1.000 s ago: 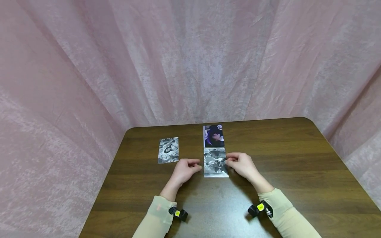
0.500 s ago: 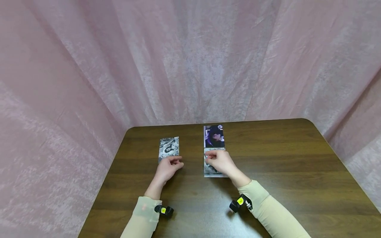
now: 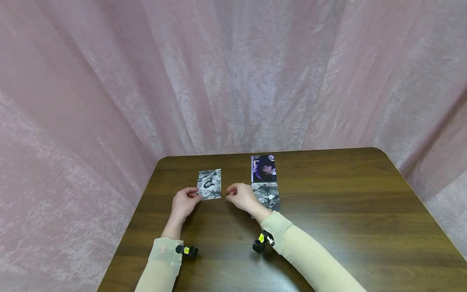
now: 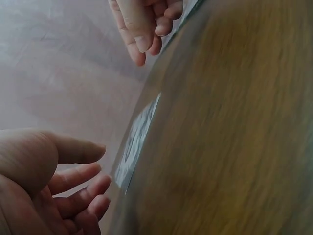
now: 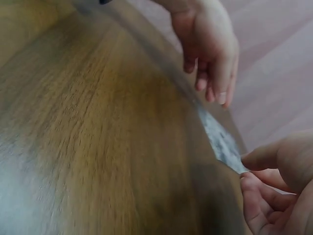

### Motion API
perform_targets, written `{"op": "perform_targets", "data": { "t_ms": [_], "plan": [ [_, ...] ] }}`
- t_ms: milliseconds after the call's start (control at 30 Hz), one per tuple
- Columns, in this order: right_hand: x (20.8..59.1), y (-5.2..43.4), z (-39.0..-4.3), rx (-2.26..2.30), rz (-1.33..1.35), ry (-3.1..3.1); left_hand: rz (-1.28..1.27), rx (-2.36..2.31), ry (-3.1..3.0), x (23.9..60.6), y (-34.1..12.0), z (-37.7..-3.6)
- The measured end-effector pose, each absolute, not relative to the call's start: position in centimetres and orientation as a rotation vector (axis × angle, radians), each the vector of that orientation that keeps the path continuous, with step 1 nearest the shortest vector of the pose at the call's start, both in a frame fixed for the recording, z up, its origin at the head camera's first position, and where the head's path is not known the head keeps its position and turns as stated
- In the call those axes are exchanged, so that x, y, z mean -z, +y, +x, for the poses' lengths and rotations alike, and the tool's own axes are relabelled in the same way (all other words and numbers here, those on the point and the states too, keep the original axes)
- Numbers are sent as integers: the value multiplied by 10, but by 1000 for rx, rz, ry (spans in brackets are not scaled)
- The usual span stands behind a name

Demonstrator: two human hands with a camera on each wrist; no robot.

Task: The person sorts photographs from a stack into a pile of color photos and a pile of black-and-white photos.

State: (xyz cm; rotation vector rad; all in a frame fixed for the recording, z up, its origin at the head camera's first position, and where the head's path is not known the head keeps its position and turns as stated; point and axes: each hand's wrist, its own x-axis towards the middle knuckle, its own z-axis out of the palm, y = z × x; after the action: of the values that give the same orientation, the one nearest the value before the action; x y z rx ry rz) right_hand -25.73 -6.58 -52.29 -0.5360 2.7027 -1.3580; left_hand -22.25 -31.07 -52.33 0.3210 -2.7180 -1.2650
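A black-and-white photo card [image 3: 210,183] lies on the left of the wooden table. My left hand [image 3: 183,204] is at its lower left edge, thumb and fingers apart in the left wrist view; whether the fingertips touch the card is unclear. To the card's right, my right hand [image 3: 242,197] hovers over the table with loosely bent fingers, holding nothing. Its wrist partly covers a second black-and-white card [image 3: 269,194]. Directly above that one lies a purple-toned card [image 3: 263,168], their edges close together.
Behind the wooden table [image 3: 346,202] hangs a pink curtain [image 3: 233,81], close to the far edge. Each wrist wears a small black camera, such as the left one [image 3: 187,250].
Both hands have moved left, away from the middle column of cards. The left hand came to the left card; the right hand crossed over the lower middle card. The cards stay in place.
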Motion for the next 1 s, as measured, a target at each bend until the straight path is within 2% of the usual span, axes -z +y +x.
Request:
{"op": "perform_targets", "data": {
  "t_ms": [233,533,1000],
  "plan": [
    [534,-93,-270,1377,-361,2758,450,1225,-2719,527,-326,-231],
    [542,-112,-271,1371,-166,2797,542,1174,-2756,532,-321,-237],
    [545,-118,-266,1271,-172,2898,643,1090,-2828,527,-303,-240]
  ]
}}
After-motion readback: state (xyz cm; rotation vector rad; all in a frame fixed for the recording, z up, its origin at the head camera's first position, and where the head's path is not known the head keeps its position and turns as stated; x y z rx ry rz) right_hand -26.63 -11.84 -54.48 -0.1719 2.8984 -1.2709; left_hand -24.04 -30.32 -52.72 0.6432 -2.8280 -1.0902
